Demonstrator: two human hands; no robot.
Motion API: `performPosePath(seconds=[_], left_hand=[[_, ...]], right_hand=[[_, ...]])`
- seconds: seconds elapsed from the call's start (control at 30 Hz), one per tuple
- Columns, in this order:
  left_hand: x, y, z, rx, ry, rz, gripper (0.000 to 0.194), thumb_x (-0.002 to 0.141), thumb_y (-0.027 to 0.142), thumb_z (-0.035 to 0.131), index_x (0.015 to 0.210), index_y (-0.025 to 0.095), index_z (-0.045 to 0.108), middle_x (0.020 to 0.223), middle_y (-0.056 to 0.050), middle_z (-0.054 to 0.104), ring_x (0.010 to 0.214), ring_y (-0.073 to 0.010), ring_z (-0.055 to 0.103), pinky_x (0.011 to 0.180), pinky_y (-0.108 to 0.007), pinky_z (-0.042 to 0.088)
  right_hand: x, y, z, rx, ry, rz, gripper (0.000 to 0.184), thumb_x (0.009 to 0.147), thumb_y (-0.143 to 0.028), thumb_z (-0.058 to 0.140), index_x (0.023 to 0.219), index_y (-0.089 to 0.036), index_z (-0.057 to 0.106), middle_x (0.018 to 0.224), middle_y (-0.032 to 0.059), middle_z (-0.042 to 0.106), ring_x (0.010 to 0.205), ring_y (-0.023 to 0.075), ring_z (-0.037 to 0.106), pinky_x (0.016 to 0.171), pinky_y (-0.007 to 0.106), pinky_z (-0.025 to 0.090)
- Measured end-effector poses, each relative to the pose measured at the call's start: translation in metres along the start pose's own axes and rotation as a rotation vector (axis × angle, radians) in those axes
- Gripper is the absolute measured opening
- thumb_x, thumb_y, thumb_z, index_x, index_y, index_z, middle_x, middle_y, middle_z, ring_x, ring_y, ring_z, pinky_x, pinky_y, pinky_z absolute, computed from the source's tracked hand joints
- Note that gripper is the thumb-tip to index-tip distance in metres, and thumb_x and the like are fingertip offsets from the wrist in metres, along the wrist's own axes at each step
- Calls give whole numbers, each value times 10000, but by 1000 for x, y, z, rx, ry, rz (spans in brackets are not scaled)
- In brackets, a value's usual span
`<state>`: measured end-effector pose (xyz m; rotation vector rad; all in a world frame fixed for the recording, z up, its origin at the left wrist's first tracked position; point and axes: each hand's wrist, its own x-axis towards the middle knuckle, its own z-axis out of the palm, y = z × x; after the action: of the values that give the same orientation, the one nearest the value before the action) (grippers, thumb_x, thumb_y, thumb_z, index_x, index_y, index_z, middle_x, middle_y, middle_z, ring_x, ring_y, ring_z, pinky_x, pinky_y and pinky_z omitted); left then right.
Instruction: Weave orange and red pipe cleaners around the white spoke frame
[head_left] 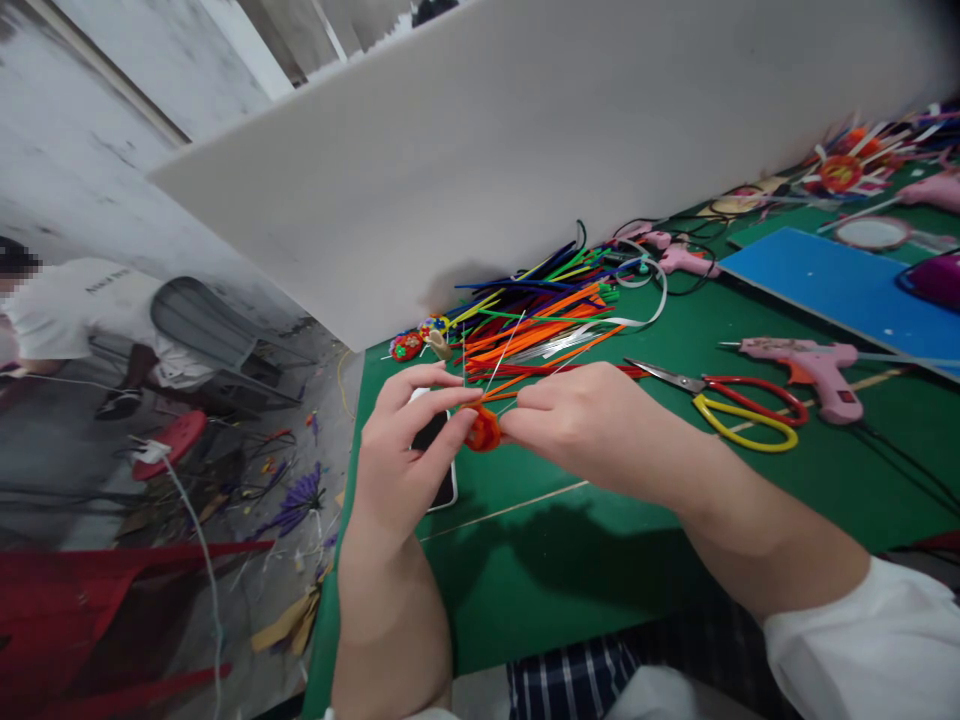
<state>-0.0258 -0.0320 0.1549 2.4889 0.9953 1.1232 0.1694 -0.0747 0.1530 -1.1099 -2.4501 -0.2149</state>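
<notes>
A small, rounded orange piece [484, 430], apparently bent from fuzzy pipe cleaner, is held above the green table between my two hands. My left hand [409, 450] pinches its left side with thumb and fingertips. From the right, my right hand [592, 420] is closed at the piece's other edge, its fingertips partly hidden. Thin pale wires [504, 355] and an orange strand stick up and outward around the piece. Partly behind my left hand lies a phone [448, 490]. Just beyond the hands is a pile of orange pipe cleaners [517, 335].
Scissors [742, 408] with red and yellow handles lie right of my right hand, beside a pink glue gun [817, 365]. A blue board [817, 290] is farther right. A white partition [525, 150] stands behind. A person [97, 310] sits at far left.
</notes>
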Motion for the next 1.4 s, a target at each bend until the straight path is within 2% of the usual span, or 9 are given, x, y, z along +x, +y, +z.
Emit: performPosePath(seconds=[0.17, 0.3, 0.47, 0.63, 0.8, 0.97, 1.17, 1.3, 1.4], left_hand=[[1, 1, -1, 21, -206, 0, 162, 801, 202, 541, 921, 220, 648, 1143, -52, 546, 1176, -218, 442, 1002, -399, 356], [2, 0, -2, 8, -263, -32, 113, 809, 212, 528, 824, 200, 639, 1109, -59, 558, 1156, -212, 463, 991, -387, 366], [2, -4, 1, -41, -188, -120, 139, 817, 255, 522, 759, 192, 632, 979, -52, 613, 1056, -192, 536, 935, -352, 411], [3, -8, 3, 19, -4, -241, 145, 814, 273, 518, 786, 188, 633, 898, -26, 657, 964, -174, 585, 881, -307, 425], [2, -11, 2, 120, 109, -383, 183, 807, 316, 519, 771, 194, 650, 730, 12, 664, 735, -134, 608, 695, -243, 441], [2, -17, 5, 42, 288, -508, 259, 799, 385, 524, 685, 176, 625, 468, 44, 542, 418, -87, 508, 445, -204, 377], [2, -8, 7, -140, 410, -366, 187, 831, 313, 501, 905, 181, 612, 632, 18, 623, 679, -129, 641, 708, -269, 501], [-2, 1, 1, -79, 293, -273, 185, 834, 297, 501, 947, 203, 613, 828, -16, 663, 804, -149, 639, 781, -305, 497], [-4, 6, -4, -36, 167, -124, 204, 812, 242, 538, 1002, 223, 609, 1001, -37, 645, 965, -177, 596, 887, -344, 460]], right_hand=[[1, -2, 0, 16, -4, -22, 142, 843, -110, 449, 770, -159, 561, 662, 6, 562, 598, 116, 495, 501, 271, 180], [0, -3, 1, 2, -9, -43, 142, 809, -73, 462, 731, -157, 546, 615, -4, 531, 556, 115, 470, 491, 274, 162], [0, -5, 1, 7, -16, -64, 154, 811, -72, 456, 697, -151, 523, 635, 5, 537, 564, 112, 467, 499, 276, 170], [0, -6, 0, 16, -3, -67, 161, 796, -62, 452, 677, -161, 496, 605, -6, 503, 541, 108, 429, 500, 273, 154], [-1, -4, -1, 21, 1, -53, 171, 797, -49, 450, 684, -164, 508, 611, -9, 505, 540, 102, 407, 505, 268, 154], [0, 3, -4, 96, 11, -45, 223, 865, -133, 425, 690, -160, 562, 612, -4, 531, 561, 91, 436, 517, 243, 205], [2, 14, -2, 243, 152, -14, 277, 892, -307, 438, 777, -163, 644, 641, 17, 580, 591, 95, 497, 552, 218, 293], [4, 22, 1, 416, 230, -23, 207, 868, -287, 492, 809, -157, 642, 656, 11, 597, 592, 89, 508, 561, 203, 327], [5, 27, 1, 513, 237, -21, 192, 862, -273, 502, 814, -141, 633, 659, 8, 602, 586, 82, 503, 563, 193, 341]])
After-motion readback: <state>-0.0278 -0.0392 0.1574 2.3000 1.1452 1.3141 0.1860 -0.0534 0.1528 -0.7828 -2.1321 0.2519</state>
